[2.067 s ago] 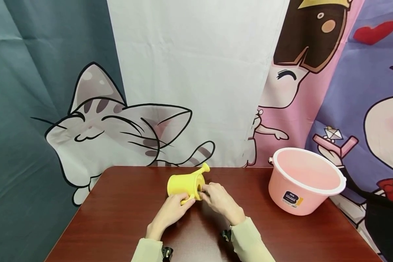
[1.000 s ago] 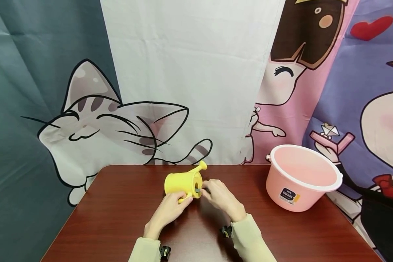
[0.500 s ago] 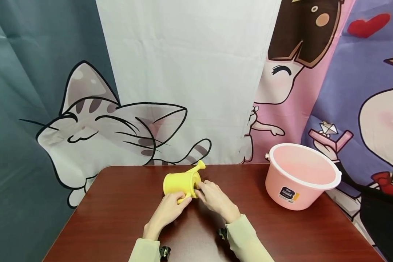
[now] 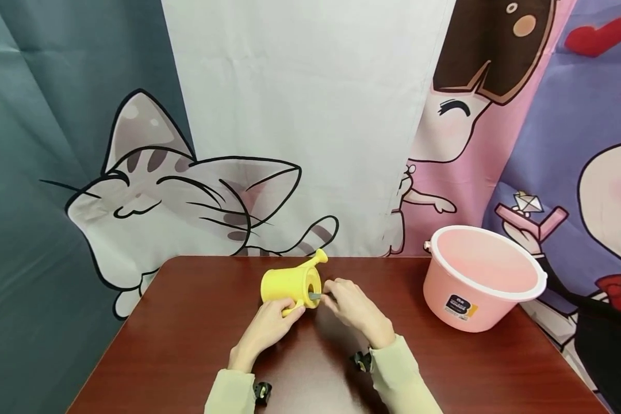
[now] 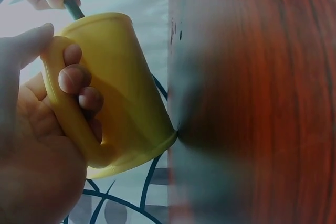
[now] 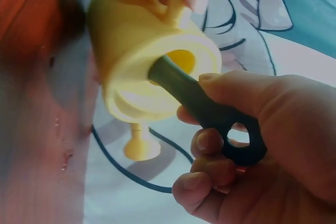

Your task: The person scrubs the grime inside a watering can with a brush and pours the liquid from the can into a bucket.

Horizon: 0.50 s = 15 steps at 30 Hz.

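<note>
A yellow toy watering can (image 4: pixel 282 284) lies tipped on its side, its open top facing right and its spout (image 6: pixel 140 145) pointing away from me. My left hand (image 4: pixel 266 330) grips its handle (image 5: pixel 58 93), fingers curled through the loop. Between thumb and fingers, my right hand (image 4: pixel 356 310) pinches a dark grey-green tool handle (image 6: pixel 191 98) with a round hole at its near end. The tool slants through the opening into the can, where its far end is hidden, so I cannot tell what kind it is.
A pink bucket (image 4: pixel 442 293) with a white rim stands at the right of the brown table (image 4: pixel 176 345). Behind the table's back edge hangs a cartoon-printed cloth (image 4: pixel 310 115).
Over the last half second my right hand has drawn back rightward from the can's mouth, and more of the tool shows. My left hand keeps its grip on the can's handle.
</note>
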### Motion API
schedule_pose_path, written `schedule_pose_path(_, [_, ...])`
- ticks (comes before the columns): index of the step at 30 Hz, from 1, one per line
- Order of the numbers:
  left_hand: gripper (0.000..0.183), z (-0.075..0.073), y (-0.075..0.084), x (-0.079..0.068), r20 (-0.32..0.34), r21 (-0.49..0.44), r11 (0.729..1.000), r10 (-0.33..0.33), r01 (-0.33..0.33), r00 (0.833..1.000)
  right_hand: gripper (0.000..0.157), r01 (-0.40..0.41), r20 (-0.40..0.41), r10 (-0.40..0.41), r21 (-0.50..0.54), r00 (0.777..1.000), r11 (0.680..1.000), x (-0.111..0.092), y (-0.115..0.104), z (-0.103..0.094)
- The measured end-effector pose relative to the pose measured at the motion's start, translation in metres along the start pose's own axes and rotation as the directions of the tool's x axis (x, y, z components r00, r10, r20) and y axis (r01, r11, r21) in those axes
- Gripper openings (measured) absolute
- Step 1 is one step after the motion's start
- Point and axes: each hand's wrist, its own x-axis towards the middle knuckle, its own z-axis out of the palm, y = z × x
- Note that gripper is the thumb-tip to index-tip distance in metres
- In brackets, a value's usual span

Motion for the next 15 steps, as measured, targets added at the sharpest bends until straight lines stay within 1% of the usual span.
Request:
schedule_pose_path(6, [0.039,-0.001,0.0009,0.002,0.008,-0.007,1.0,-0.008,0.008,1.0,0.011,-0.007,0.017,0.007,0.008,1.0,1.0,0.0004,0.0002,-0.0081])
schedule_pose_path(11, [0.038,0.0004,0.0014,0.0016,-0.008,-0.016,1.0,-0.013,0.013,1.0,0.007,-0.032,0.005,0.032,-0.015,0.999,0.999,0.0002,0.0015,-0.0055])
schedule_pose_path(13, [0.038,0.0015,0.0014,0.0011,-0.015,-0.022,1.0,-0.014,0.014,1.0,0.006,-0.057,0.002,0.057,-0.02,0.998,0.998,-0.0007,0.0021,-0.0036])
schedule_pose_path(15, [0.037,0.0031,0.0014,0.0003,-0.017,-0.029,0.999,-0.018,0.018,1.0,0.008,-0.085,0.002,0.085,-0.021,0.996,0.996,-0.0025,0.003,-0.0009])
